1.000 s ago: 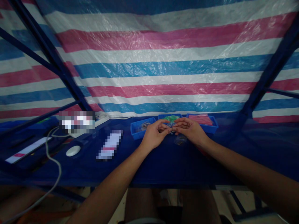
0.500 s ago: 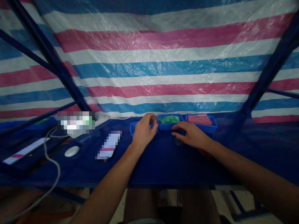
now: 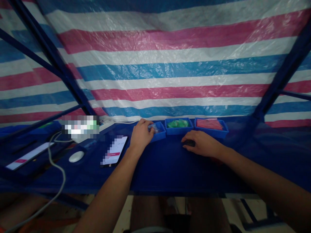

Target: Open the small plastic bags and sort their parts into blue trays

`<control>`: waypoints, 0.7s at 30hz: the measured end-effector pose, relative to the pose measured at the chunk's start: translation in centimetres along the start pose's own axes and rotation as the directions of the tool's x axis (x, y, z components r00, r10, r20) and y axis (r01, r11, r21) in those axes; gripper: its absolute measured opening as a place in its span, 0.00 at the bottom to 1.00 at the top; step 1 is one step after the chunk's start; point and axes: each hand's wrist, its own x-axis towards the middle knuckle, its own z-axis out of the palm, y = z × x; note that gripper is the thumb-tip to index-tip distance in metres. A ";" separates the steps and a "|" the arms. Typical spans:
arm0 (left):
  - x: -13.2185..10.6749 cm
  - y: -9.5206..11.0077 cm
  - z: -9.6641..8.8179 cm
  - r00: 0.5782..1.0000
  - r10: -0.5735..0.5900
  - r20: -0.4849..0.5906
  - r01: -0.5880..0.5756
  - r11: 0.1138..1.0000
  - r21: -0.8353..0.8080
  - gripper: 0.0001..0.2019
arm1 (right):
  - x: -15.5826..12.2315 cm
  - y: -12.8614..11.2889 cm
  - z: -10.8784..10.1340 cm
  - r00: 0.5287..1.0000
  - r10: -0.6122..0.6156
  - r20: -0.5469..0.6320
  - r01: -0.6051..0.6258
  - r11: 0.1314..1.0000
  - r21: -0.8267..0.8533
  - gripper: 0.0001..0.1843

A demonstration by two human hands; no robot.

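Observation:
My left hand [image 3: 141, 135] reaches over the left blue bin [image 3: 159, 136], its fingers curled in by small clear plastic pieces [image 3: 155, 127]. Whether one of these is between the fingertips is hidden. On the tabletop, my right hand [image 3: 202, 143] is closed around a small black object [image 3: 189, 142], which sticks out between thumb and fingers; its kind I cannot make out. Just beyond stand a middle blue bin [image 3: 179, 131] with green plastic packets [image 3: 178, 123] and a right blue bin [image 3: 217, 133] with flat pink packets [image 3: 209, 124].
A phone [image 3: 115, 150] lies left of my left arm, with a white oval mouse-like object [image 3: 76, 157] beside it. A white cable [image 3: 50, 155] runs down the left side. Blue frame bars [image 3: 274, 71] and a striped sheet [image 3: 170, 71] close off the back.
My left hand has moved left and down to the left bin, whose clear pieces now show. My right hand has shifted slightly right, and a black object now shows in it.

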 end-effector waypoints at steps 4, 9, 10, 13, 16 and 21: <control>0.0 -0.2 0.1 0.999 -0.034 0.019 0.035 0.999 -0.038 0.15 | 0.1 -0.3 0.0 0.998 -0.068 0.014 0.068 0.997 0.031 0.13; 0.4 -0.7 0.1 0.990 -0.081 0.113 0.090 0.993 -0.078 0.16 | 0.1 0.0 0.1 0.997 -0.071 0.010 0.070 0.993 0.097 0.12; 0.4 -0.9 0.1 0.988 -0.089 0.130 0.099 0.993 -0.071 0.15 | 0.1 0.1 0.1 0.997 -0.072 0.005 0.071 0.992 0.107 0.12; 0.5 -1.0 0.1 0.984 -0.102 0.144 0.106 0.994 -0.021 0.14 | 0.0 0.3 0.2 0.998 -0.067 -0.019 0.069 0.990 0.124 0.12; 0.4 -0.8 0.0 0.984 -0.087 0.153 0.087 0.996 0.005 0.13 | 0.0 0.2 0.2 0.998 -0.056 -0.034 0.060 0.988 0.145 0.12; -0.1 0.4 -0.4 0.992 -0.049 0.118 0.051 0.999 -0.016 0.17 | 0.2 -0.3 -0.3 0.998 -0.006 -0.068 0.018 0.983 0.180 0.11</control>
